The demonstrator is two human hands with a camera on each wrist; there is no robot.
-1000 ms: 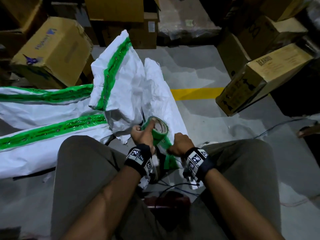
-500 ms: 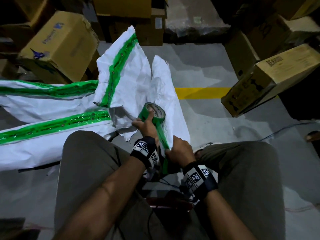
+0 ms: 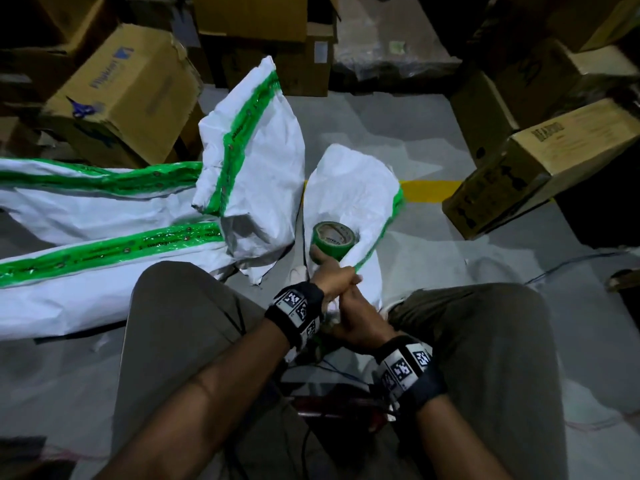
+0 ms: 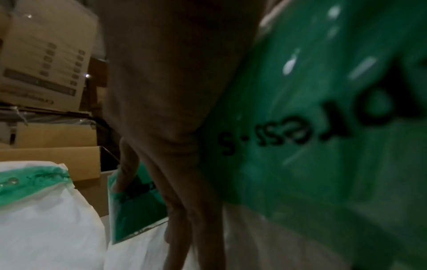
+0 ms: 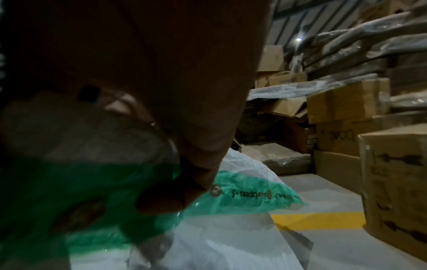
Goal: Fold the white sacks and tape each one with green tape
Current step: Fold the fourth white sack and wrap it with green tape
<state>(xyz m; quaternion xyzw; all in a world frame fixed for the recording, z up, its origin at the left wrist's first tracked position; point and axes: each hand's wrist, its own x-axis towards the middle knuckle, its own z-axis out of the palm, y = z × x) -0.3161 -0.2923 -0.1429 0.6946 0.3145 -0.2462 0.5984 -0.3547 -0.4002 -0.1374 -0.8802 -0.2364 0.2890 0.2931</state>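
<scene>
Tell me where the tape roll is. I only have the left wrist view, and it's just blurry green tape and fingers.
Observer: In the head view, the left hand holds the green tape roll against the white sack.
Operator: What's the right hand doing?
Observer: The right hand sits just behind the left. The right wrist view shows its thumb pinching the sack's taped edge.
Operator: Any sacks done?
Observer: Several taped sacks lie on the floor to the person's left.
</scene>
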